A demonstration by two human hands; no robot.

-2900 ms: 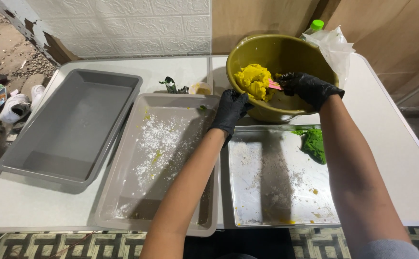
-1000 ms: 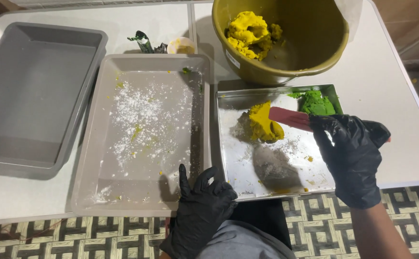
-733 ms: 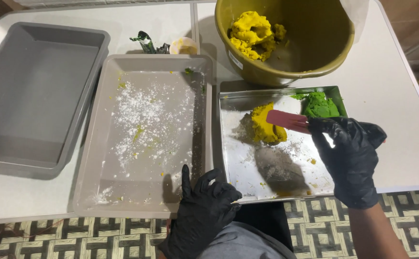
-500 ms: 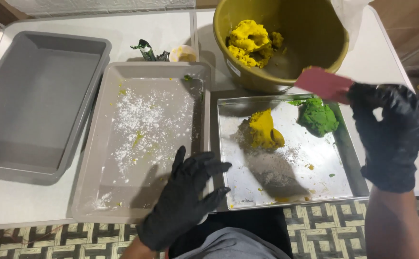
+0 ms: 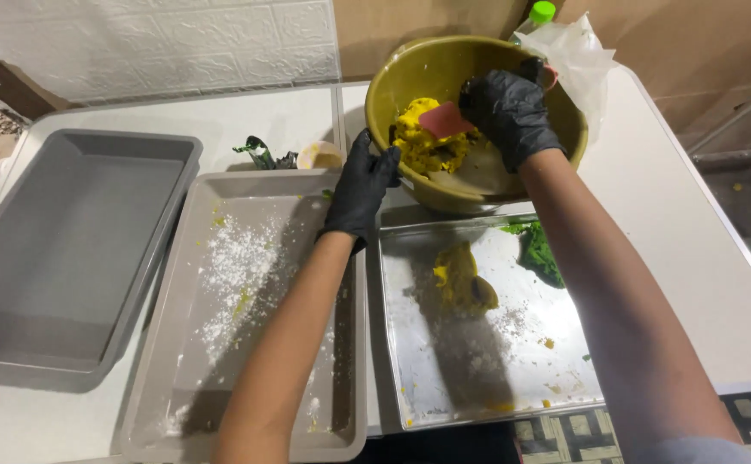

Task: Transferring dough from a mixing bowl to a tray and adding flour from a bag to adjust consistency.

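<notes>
White table point(image 5: 693, 215) and a white brick wall fill the view. On the table sits a big yellow-green bowl point(image 5: 564, 142) with soft yellow dough point(image 5: 418, 146) inside. The left hand point(image 5: 362, 185), in a black glove, grips the bowl's rim and keeps it from sliding. The right hand point(image 5: 508, 107), also gloved, is closed around a red scraper point(image 5: 446, 120) that touches the dough. To do this scoop well, I think the scraper should slide under the dough, close to the bowl wall, while the left hand holds tight. Just in front is a shiny metal tray point(image 5: 410, 378) with a yellow lump point(image 5: 461, 279) and a green lump point(image 5: 540, 253).
</notes>
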